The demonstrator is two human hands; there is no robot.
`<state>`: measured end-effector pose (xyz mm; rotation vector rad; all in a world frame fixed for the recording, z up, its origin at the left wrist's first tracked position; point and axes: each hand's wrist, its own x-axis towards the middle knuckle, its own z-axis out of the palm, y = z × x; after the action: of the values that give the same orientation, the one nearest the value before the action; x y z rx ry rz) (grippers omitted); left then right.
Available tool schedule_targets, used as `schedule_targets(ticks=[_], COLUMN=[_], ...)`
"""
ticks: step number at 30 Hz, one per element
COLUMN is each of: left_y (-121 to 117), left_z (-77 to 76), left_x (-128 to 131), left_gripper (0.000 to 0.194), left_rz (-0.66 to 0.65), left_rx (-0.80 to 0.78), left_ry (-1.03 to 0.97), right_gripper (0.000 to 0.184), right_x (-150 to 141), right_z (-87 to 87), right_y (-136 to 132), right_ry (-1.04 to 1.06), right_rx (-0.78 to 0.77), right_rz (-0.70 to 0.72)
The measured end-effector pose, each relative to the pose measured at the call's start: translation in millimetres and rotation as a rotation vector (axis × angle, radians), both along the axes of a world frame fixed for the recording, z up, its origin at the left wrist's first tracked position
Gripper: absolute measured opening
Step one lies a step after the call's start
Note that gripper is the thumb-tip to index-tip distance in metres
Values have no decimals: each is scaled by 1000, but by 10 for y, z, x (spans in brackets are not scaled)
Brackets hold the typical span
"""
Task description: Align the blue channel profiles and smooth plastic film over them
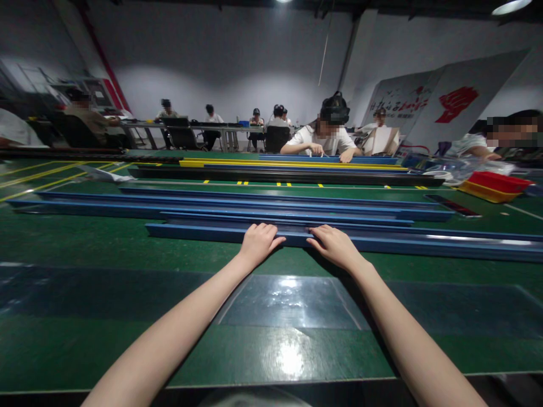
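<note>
A long blue channel (199,233) lies across the green table in front of me, running off to the right. My left hand (259,243) is closed over its near wall, with the fingers inside the channel and the thumb on the front side. A short way to the right, my right hand (333,243) grips the same wall in the same manner. The fingertips of both hands are partly hidden inside the channel. Just behind lies another long blue channel (85,208), with more blue lengths close beside it.
Clear plastic film (288,302) lies flat under my forearms. Farther back are a yellow strip (297,164) and a black channel (254,176). A dark phone-like slab (453,206) and a red bin (498,182) are at the right. Across the table, a co-worker (324,133) leans over another blue length.
</note>
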<state>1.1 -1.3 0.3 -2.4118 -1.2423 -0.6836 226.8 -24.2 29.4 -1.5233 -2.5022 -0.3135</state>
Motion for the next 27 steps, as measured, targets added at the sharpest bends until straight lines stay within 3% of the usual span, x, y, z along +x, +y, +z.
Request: schedule_targets(ticks=[27], left_y=[1], left_z=[-9], left_x=[5], left_gripper=[34], left_rz=[5], left_rx=[47], left_ry=[22], right_gripper=[37], right_x=[2], right_z=[-1], right_y=[1], right_ry=[6], right_rx=[-21], right_rz=[-7])
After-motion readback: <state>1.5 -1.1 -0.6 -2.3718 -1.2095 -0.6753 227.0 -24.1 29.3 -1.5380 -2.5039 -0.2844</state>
